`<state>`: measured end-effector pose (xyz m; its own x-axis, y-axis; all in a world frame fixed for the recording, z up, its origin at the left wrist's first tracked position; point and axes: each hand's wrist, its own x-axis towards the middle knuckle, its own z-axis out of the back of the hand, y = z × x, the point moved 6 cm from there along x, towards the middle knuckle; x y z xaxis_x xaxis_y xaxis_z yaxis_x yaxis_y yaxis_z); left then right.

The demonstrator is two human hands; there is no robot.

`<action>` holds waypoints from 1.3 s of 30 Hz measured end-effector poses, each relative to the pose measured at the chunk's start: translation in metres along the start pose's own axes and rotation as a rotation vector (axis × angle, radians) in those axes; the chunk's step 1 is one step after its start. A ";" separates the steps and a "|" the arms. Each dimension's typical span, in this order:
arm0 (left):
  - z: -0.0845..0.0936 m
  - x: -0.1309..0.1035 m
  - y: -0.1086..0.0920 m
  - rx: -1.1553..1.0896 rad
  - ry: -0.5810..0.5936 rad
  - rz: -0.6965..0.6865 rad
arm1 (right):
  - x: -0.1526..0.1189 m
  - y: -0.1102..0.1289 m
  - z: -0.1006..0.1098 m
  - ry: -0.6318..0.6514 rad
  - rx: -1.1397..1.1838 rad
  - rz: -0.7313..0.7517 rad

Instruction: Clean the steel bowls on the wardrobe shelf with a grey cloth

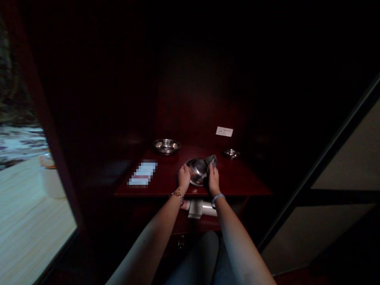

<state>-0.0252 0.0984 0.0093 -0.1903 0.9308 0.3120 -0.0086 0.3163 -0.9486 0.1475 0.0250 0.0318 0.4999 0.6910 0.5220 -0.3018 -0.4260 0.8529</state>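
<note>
A shiny metal bowl (pixel 196 171) is held just over the dark red shelf (pixel 166 186). My left hand (pixel 184 177) is closed on its left rim, thumb on top. At the bowl's right side, my right hand (pixel 213 178) grips a grey cloth (pixel 211 159) that presses against the metal. Whether the right fingers also hold the rim is hidden. I cannot tell for sure which face of the bowl is turned up.
A wide metal dish (pixel 166 146) stands at the back left, a small metal bowl (pixel 231 154) at the back right. A white wall socket (pixel 224 131) sits behind. A pixelated flat item (pixel 143 173) lies at left. Below is a white cylindrical object (pixel 209 208).
</note>
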 end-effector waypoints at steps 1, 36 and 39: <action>0.000 0.000 0.001 -0.003 0.001 -0.004 | -0.001 0.004 -0.002 0.019 -0.076 0.042; -0.001 0.000 -0.002 -0.124 0.076 0.015 | -0.048 0.070 -0.050 0.391 -0.619 0.554; -0.001 -0.001 -0.003 -0.171 0.068 0.038 | -0.052 0.073 -0.047 0.403 -0.601 0.567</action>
<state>-0.0244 0.0963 0.0114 -0.1199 0.9513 0.2841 0.1660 0.3013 -0.9390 0.0610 -0.0145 0.0669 -0.1386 0.6710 0.7284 -0.8428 -0.4661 0.2691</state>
